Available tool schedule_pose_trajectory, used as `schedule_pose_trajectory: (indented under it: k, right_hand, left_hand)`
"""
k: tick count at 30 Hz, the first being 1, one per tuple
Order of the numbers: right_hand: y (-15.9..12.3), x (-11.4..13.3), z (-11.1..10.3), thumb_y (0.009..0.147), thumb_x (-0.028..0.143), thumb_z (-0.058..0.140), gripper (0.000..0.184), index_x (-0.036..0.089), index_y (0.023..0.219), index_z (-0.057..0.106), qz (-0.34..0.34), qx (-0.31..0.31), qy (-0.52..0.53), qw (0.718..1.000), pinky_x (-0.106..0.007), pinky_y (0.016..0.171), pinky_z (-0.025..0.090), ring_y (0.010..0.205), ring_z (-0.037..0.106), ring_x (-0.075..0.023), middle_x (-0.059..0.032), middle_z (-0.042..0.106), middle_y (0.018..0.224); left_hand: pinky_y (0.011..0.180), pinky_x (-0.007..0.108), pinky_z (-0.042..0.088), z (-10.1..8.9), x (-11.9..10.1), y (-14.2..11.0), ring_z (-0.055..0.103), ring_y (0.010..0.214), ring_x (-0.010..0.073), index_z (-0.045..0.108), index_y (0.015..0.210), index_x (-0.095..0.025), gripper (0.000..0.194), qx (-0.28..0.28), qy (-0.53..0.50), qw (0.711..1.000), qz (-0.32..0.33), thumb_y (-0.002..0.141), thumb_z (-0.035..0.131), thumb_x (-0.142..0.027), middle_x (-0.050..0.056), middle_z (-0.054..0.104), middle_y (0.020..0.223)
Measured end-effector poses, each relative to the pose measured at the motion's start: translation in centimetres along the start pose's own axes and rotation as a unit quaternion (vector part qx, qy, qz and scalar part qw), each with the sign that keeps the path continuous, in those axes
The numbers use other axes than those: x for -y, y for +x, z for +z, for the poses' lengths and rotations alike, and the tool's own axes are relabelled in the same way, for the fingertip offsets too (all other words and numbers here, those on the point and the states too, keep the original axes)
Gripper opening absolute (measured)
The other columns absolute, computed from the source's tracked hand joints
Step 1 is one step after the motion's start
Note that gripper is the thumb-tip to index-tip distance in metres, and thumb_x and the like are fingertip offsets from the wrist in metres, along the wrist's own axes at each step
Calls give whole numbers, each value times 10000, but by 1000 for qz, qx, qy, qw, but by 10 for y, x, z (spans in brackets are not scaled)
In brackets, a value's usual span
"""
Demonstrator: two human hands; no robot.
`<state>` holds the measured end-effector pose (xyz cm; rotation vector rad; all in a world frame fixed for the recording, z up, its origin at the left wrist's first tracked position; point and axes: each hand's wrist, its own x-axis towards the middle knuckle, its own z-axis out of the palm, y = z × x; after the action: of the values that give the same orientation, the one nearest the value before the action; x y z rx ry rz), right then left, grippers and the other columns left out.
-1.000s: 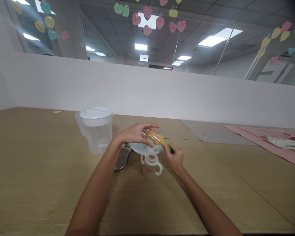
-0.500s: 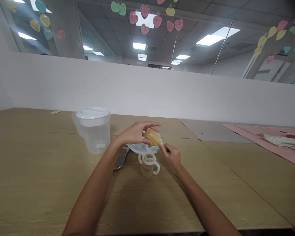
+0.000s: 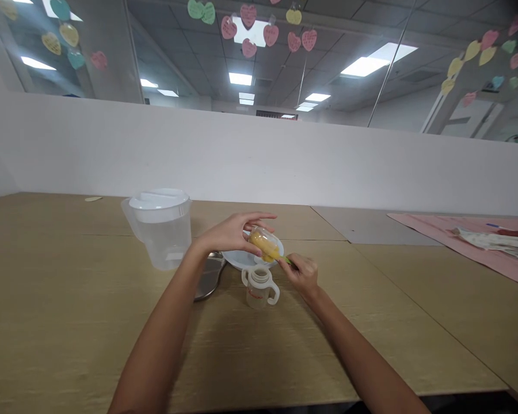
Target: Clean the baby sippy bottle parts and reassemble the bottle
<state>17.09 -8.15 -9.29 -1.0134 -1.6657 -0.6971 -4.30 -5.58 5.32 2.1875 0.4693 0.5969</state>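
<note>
My left hand [image 3: 231, 234] is closed round a clear bottle [image 3: 264, 232], tilted with its mouth down to the right. Inside the bottle sits the yellow sponge head of a bottle brush [image 3: 263, 247]. My right hand [image 3: 303, 275] grips the brush by its green and yellow handle at the bottle's mouth. Just below both hands, a two-handled baby cup [image 3: 258, 292] with red print stands upright on the table, its top uncovered. A pale dish [image 3: 235, 260] lies behind the cup, partly hidden by my left hand and the bottle. A small white part lies in it.
A lidded clear pitcher [image 3: 162, 230] stands left of my hands. Partly under my left forearm lies a flat dark object with a shiny rim [image 3: 210, 279]. A pink cloth [image 3: 435, 230] with a patterned cloth [image 3: 496, 241] on it covers the right side of the wooden table [image 3: 60, 299].
The sponge head has shifted within the bottle, leaving more clear wall above it, and more of the handle shows. The whole view has shifted slightly.
</note>
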Motion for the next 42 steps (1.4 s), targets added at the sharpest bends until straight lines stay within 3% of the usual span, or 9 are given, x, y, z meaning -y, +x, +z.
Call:
schedule_pose_trajectory:
  k: [8,27,42]
  right_hand:
    - [0,0,-1,836,361,545,364,183,525,485,-3,-12,-4,1000,-211,468,288,406,330,-64,47,400,424]
    - [2,6,0,786,415,589,387,148,514,523,143,-24,91,985,-190,436,294,429,322,-54,43,398,450]
    - [6,16,3,762,503,563,442,132,523,542,303,19,162,939,-198,475,282,495,321,-65,44,355,498]
  left_hand:
    - [846,364,507,-2,6,1,599,1039,221,418,1312,-247,813,1,-2,1000,-16,583,762,-142,111,594,1197]
    - [954,398,426,-7,18,2,577,1083,215,422,1310,-246,800,14,-33,999,-33,589,756,-153,106,553,1266]
    - [944,364,426,-7,12,0,552,1112,220,444,1296,-220,725,1,18,999,-35,634,739,-243,90,534,1288]
